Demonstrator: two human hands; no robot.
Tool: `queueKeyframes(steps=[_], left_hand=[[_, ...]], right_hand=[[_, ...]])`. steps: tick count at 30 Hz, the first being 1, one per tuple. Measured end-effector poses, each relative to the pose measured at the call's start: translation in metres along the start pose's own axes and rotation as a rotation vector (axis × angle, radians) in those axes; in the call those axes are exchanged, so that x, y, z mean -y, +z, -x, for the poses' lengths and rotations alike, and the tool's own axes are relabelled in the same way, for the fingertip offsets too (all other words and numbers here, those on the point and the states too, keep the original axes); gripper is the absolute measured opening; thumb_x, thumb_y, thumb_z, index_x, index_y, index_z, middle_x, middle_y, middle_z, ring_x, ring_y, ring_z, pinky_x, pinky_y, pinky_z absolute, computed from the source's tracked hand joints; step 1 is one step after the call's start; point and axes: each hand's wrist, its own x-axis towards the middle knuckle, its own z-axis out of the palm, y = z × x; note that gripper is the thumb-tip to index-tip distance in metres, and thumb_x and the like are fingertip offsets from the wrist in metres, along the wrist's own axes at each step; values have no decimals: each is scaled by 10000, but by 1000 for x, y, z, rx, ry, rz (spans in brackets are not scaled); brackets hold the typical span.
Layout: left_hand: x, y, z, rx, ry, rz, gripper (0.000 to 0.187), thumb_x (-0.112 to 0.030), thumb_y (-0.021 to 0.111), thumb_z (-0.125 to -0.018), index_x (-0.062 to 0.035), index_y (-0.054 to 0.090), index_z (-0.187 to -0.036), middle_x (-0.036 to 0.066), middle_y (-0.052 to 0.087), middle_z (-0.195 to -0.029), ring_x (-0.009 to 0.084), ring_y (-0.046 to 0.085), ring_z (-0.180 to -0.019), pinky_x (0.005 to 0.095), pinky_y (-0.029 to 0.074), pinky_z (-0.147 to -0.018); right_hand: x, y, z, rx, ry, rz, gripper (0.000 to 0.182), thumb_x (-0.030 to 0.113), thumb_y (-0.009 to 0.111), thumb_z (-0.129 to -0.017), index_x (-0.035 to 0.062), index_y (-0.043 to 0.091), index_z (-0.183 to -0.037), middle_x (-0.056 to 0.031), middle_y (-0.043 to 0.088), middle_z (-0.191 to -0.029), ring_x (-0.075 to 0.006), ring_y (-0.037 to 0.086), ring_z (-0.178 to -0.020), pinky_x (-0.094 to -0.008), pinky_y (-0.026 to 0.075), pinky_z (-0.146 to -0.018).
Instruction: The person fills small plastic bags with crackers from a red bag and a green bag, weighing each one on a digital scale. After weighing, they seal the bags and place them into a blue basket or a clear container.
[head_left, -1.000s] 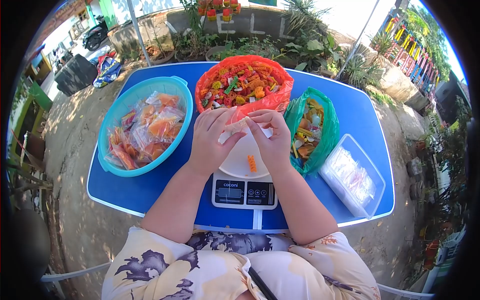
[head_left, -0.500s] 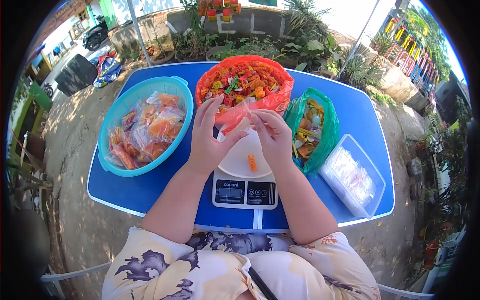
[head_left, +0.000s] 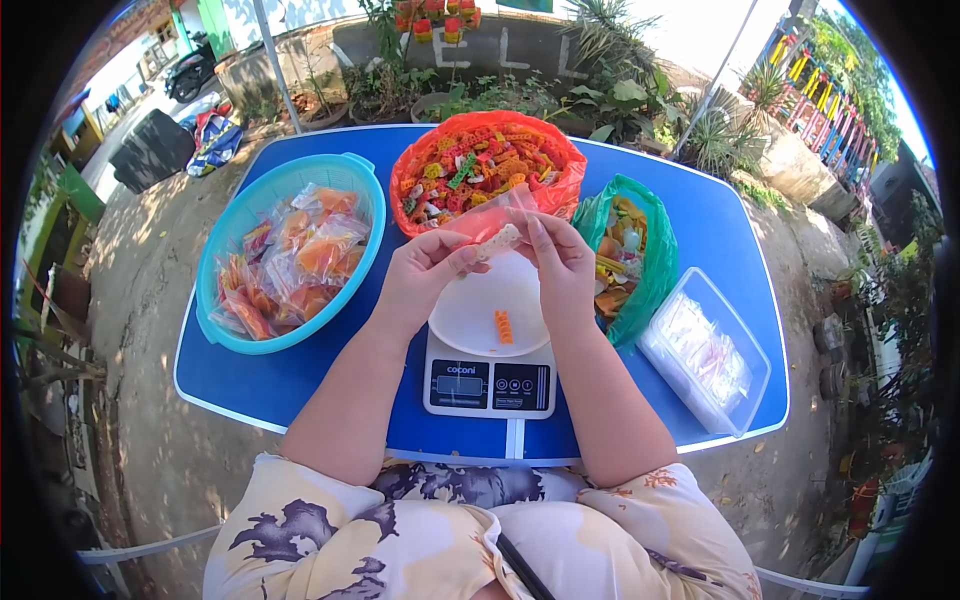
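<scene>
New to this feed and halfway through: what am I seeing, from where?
No machine here: these are a person's left hand and right hand, filmed by one head-worn camera looking forward and down. Both hold a clear plastic bag with a pale, bumpy piece; whether it's inside, I can't tell. On the blue table: a white digital scale bearing a round white dish and orange ridged piece, a turquoise plastic basket of clear packets, a red plastic bag and green plastic bag of colourful pieces, and a clear plastic box.
</scene>
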Motion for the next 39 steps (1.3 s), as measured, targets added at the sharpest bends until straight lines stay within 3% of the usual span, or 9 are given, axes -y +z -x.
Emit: queueKeyframes(steps=[8, 14, 17, 21, 24, 28, 31, 34, 39], left_hand=[[3, 0, -1, -65, 88, 16, 199, -111, 733, -956, -13, 665, -1116, 85, 729, -1002, 151, 709, -879, 273, 556, -808], [-1, 2, -1, -131, 109, 30, 202, -100, 705, -975, -2, 655, -1145, 95, 732, -1016, 152, 715, -921, 265, 565, -830], [1, -7, -6, -238, 234, 15, 193, -73, 665, -995, 23, 643, -1161, 107, 718, -1069, 156, 713, -949, 270, 583, -868], [4, -5, -6, -281, 239, -43, 189, -58, 649, -1001, 33, 634, -1166, 101, 701, -1091, 158, 707, -969, 277, 584, -884], [7, -3, -7, -279, 243, -32, 187, -60, 646, -1003, 32, 630, -1166, 92, 697, -1086, 152, 703, -973, 272, 579, -887], [4, -4, -7, -281, 216, -44, 194, -119, 642, -1018, 17, 632, -1156, 77, 705, -1053, 130, 701, -930, 253, 569, -835], [4, -6, -7, -282, 163, -62, 207, -181, 633, -1032, -1, 640, -1134, 64, 715, -996, 113, 699, -871, 236, 555, -781], [3, -4, -6, -278, 125, -38, 216, -217, 631, -1036, -14, 648, -1107, 56, 720, -943, 103, 693, -824, 229, 545, -757], [1, -1, -5, -252, 85, 8, 219, -228, 640, -1031, -15, 651, -1083, 58, 725, -932, 99, 685, -804, 234, 545, -760]], right_hand=[[-7, -2, 0, 65, -26, 53, 104, 72, 713, -967, -3, 674, -1027, -43, 706, -1044, -82, 657, -920, -242, 547, -809], [0, 3, -2, -70, -42, 55, 125, 106, 759, -933, 21, 685, -985, -30, 687, -979, -76, 640, -863, -239, 523, -750], [14, -15, -10, 6, -168, 728, 212, 209, 821, -880, 38, 696, -885, -4, 665, -872, -95, 625, -764, -246, 499, -682], [54, -13, -5, 669, 126, 1262, 449, 493, 845, -761, 83, 665, -723, -40, 701, -835, -231, 657, -913, -398, 444, -813], [39, -14, 0, 753, 34, 1319, 376, 449, 842, -767, 104, 694, -763, -32, 702, -834, -235, 646, -948, -409, 408, -886], [18, -18, -4, 611, -90, 1112, 240, 254, 851, -775, 88, 715, -883, -41, 697, -843, -197, 656, -863, -386, 494, -772], [30, -10, -6, 363, 196, 849, 156, 116, 814, -843, 65, 713, -950, -17, 688, -848, -101, 621, -725, -274, 503, -674], [11, -17, -16, -11, 52, 272, 143, 67, 752, -913, 16, 684, -1028, -43, 701, -891, -83, 631, -718, -230, 527, -662], [4, -29, -20, -136, 14, -9, 132, 80, 714, -961, -9, 668, -1047, -76, 721, -926, -128, 709, -810, -240, 581, -745]])
